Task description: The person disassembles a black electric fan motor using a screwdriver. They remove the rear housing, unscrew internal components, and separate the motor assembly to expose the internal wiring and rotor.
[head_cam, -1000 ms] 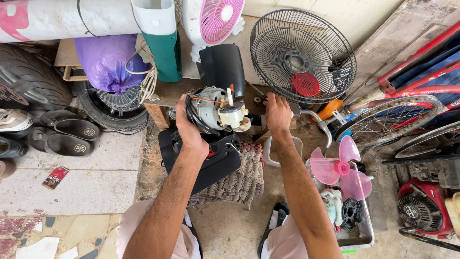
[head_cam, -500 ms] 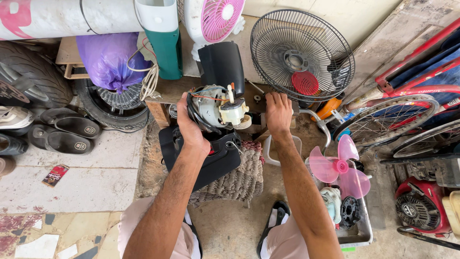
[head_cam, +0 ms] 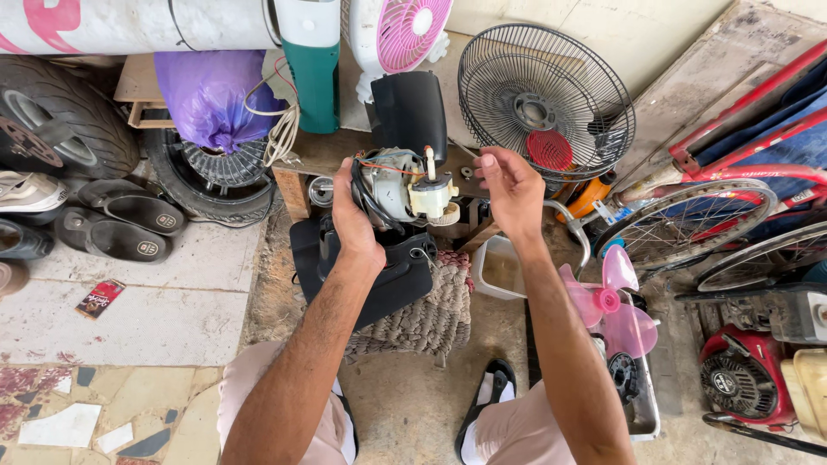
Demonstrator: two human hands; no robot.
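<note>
Black housing stripped away, the fan motor (head_cam: 401,185) sits exposed above the dark fan base (head_cam: 379,271). Left hand (head_cam: 351,220) grips its side, steadying it for access. Right hand (head_cam: 510,185) hovers beside it, fingers pinched, perhaps around something small.

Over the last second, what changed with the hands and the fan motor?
Very little. The right hand stayed open beside the fan motor, shifting at most slightly; it holds nothing. The left hand kept its grip on the motor's left side. The motor, the black fan base under it, the black fan grille and the pink fan blade lie as before.
</note>
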